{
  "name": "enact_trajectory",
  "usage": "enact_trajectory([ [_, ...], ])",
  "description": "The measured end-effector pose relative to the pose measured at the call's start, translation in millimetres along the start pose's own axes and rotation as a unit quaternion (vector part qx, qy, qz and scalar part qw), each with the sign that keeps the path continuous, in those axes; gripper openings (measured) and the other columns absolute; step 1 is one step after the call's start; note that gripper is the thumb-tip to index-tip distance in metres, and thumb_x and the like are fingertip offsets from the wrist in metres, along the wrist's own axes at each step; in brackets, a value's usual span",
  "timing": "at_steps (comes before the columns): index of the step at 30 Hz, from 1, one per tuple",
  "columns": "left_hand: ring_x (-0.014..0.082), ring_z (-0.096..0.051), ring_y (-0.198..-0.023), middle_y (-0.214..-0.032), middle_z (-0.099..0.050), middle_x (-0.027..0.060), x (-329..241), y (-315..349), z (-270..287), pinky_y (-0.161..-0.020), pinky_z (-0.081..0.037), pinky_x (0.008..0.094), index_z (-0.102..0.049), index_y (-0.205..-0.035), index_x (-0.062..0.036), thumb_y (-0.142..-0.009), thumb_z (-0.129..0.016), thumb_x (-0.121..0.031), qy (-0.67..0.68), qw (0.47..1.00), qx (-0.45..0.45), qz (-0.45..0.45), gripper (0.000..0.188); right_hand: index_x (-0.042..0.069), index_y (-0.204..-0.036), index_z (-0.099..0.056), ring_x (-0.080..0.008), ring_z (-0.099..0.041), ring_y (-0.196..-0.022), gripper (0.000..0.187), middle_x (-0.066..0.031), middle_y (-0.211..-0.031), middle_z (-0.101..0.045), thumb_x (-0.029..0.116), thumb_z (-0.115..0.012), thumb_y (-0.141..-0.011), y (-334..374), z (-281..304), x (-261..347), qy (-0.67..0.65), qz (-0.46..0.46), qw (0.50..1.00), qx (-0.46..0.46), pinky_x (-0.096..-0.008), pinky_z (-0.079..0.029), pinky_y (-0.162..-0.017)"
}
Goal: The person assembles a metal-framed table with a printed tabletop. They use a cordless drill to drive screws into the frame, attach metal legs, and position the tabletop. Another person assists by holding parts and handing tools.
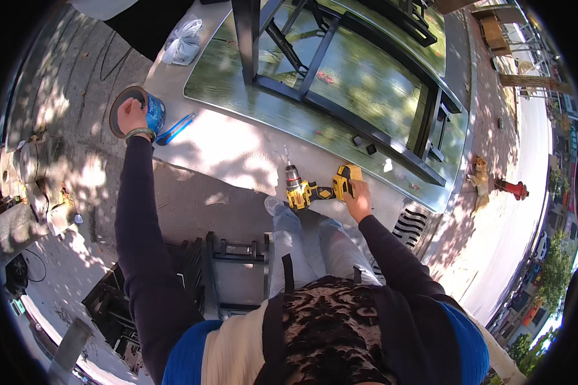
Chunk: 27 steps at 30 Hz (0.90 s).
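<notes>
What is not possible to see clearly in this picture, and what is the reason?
All in the head view:
- Whatever the left hand may touch inside the blue round container: hand and wall hide it.
- The right hand's full grip on the yellow drill: the battery end covers some fingers.
- The black frame's far end: cut off by the top edge.
- The plastic bag's contents: crumpled film obscures them.

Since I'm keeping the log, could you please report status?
Left hand inside blue tub. Right hand gripping yellow drill. Blue knife beside tub, apart from drill. Black frame on tabletop.
</notes>
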<state>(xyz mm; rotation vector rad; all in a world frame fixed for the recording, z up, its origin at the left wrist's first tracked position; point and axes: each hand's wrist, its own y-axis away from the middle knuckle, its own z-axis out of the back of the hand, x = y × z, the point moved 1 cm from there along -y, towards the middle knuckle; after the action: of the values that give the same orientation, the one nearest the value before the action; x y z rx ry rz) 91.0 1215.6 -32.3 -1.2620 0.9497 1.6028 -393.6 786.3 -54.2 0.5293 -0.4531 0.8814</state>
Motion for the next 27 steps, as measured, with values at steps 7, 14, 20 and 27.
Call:
enact_trajectory([
  [7, 0.0020, -0.036, -0.055, -0.061, -0.045, -0.0083, 34.6, 339.5, -65.1, -0.050, -0.026, 0.0203, -0.067, -0.092, -0.0016, -0.090, -0.059, -0.021, -0.043, 0.924, 0.354, 0.140, 0.021, 0.006, -0.114, -0.056, -0.0374, -0.050, -0.106, 0.040, -0.0185, -0.113, -0.052, 0.022, -0.067, -0.079, -76.0, 19.8, -86.6, 0.105, -0.039, 0.977, -0.180, -0.0450, -0.043, -0.088],
  [14, 0.0111, -0.057, -0.084, -0.096, -0.058, 0.0020, 6.8, 462.9, -175.1, -0.071, -0.046, 0.0249, -0.057, -0.115, -0.0058, -0.090, -0.059, -0.026, -0.009, 0.873, 0.441, 0.209, 0.032, 0.020, -0.121, -0.052, -0.0352, -0.048, -0.101, 0.054, -0.0151, -0.108, -0.048, 0.043, -0.070, -0.076, -111.6, 14.4, -35.0, 0.213, -0.063, 0.969, -0.108, -0.0439, -0.044, -0.078],
  [20, 0.0197, -0.054, -0.100, -0.112, -0.052, 0.0059, 13.2, 454.1, -282.9, -0.082, -0.047, 0.0374, -0.046, -0.123, -0.0118, -0.091, -0.055, -0.039, 0.015, 0.866, 0.308, 0.393, 0.042, 0.016, -0.116, -0.055, -0.0351, -0.045, -0.106, 0.041, -0.0146, -0.112, -0.047, 0.019, -0.069, -0.078, -121.8, 11.1, -14.2, 0.018, -0.059, 0.993, -0.099, -0.0439, -0.042, -0.086],
  [27, 0.0229, -0.058, -0.094, -0.104, -0.061, 0.0082, 17.4, 465.2, -299.9, -0.085, -0.047, 0.0387, -0.056, -0.113, -0.0091, -0.093, -0.051, -0.044, 0.250, 0.798, 0.275, 0.474, 0.040, 0.015, -0.120, -0.056, -0.0360, -0.050, -0.101, 0.046, -0.0128, -0.112, -0.054, 0.010, -0.065, -0.075, -109.1, 41.4, -9.6, -0.136, 0.184, 0.973, 0.033, -0.0437, -0.041, -0.086],
])
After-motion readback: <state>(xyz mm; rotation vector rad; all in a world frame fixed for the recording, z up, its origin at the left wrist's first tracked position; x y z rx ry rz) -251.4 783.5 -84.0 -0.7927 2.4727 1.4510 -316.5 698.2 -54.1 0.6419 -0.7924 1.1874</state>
